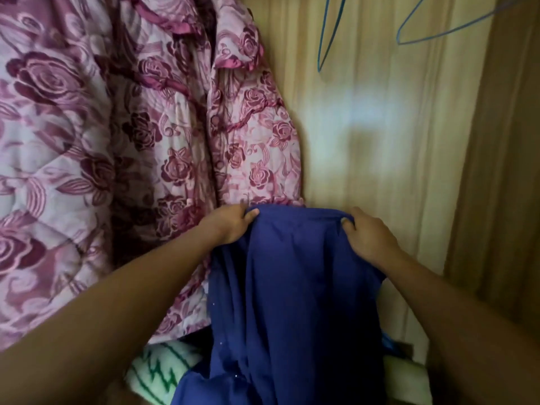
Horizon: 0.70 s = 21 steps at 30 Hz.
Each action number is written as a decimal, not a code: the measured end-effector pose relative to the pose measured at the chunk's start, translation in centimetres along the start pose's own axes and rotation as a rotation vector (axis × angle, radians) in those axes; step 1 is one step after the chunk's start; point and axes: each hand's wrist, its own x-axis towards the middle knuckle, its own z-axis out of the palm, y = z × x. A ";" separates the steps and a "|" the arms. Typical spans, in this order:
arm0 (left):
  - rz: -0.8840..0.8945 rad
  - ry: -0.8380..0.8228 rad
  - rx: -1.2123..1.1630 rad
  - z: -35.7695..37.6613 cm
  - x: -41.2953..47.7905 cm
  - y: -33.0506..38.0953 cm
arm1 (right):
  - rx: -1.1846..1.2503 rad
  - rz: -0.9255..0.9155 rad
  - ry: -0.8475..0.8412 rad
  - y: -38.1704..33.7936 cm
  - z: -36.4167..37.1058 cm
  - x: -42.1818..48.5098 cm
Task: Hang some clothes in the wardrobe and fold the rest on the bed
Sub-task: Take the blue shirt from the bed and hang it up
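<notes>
A dark blue garment (295, 287) hangs down in front of me inside the wardrobe. My left hand (230, 223) grips its top edge at the left, thumb over the cloth. My right hand (368, 235) grips the same edge at the right. The cloth is stretched between both hands and drapes down past the bottom of the view. Two blue wire hangers (327, 33) (444, 27) hang bare at the top, well above the garment.
A pink quilted robe with dark rose print (131, 141) hangs at the left, touching the blue garment. The wardrobe's pale wooden back panel (365, 127) and right side wall (502, 171) close the space. A white and green folded cloth (157, 372) lies at the bottom.
</notes>
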 end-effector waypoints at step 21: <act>-0.012 -0.536 -0.003 10.3 -6.1 1.3 | -0.054 0.060 -0.686 2.9 10.1 -7.3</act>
